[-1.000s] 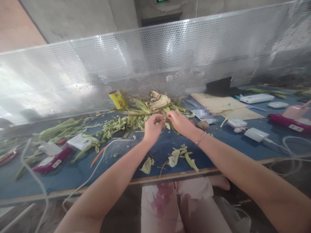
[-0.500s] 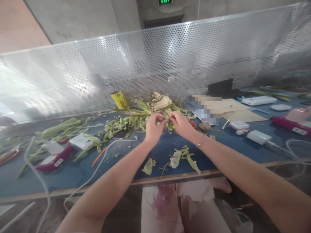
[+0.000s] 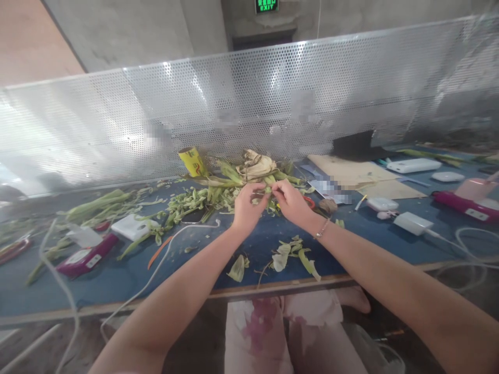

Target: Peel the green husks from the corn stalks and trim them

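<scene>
My left hand (image 3: pixel 249 208) and my right hand (image 3: pixel 291 205) meet above the middle of the table, fingers pinched close together. Between the fingertips is a small piece of green corn husk (image 3: pixel 268 190); its exact shape is mostly hidden. Just behind the hands lies a bundle of pale, dried husk (image 3: pixel 256 165) with long green leaves. To the left spreads a pile of knotted green husk strips (image 3: pixel 191 201). Loose husk scraps (image 3: pixel 283 257) are scattered on the near side, between my forearms.
The blue table (image 3: pixel 163 283) backs onto a perforated metal screen (image 3: pixel 257 93). A yellow tube (image 3: pixel 193 161) stands behind the pile. Purple power strips (image 3: pixel 88 255) sit at both sides, with white cables. Brown paper (image 3: pixel 362 174), a white charger (image 3: pixel 413 223) and an earphone case (image 3: pixel 382 203) lie right.
Both hands stay pinched together at the same place, with only slight finger movement. The camera view has tilted up a little.
</scene>
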A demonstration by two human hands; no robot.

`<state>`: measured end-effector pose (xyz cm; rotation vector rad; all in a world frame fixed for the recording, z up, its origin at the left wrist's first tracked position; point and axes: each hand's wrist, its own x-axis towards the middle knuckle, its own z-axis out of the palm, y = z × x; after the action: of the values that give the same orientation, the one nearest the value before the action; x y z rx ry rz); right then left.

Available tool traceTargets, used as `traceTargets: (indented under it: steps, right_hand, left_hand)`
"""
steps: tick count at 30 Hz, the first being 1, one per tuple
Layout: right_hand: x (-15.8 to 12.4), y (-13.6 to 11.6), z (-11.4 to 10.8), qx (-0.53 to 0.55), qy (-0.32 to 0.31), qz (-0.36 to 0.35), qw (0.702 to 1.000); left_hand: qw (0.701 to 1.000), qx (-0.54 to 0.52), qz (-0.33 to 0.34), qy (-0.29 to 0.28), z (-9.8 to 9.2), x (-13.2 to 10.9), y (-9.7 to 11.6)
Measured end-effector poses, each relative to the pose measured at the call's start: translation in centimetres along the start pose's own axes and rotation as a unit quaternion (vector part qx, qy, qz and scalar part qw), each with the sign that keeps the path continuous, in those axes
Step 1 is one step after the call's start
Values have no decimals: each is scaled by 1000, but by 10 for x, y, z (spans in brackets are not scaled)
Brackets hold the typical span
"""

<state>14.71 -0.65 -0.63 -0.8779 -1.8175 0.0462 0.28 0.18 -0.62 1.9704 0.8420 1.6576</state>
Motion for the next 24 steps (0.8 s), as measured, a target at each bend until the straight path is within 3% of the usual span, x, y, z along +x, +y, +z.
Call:
traceTargets:
  steps: [6,12,17,24]
  right_hand:
    - [0,0,-2,20,4,-9,1000]
    - [-2,6,0,-4,13,-88,996]
    - [-3,5,-1,-30,23,-147,988]
    - [-3,2,-2,-23,24,-155,987]
  left_hand:
    - [999,-3,46,14,-1,2,-6]
    - [997,18,70,28,-2,1,-4]
    - [999,-5,46,18,-1,-5,4]
    - [998,-29,54,21,0,-4,1]
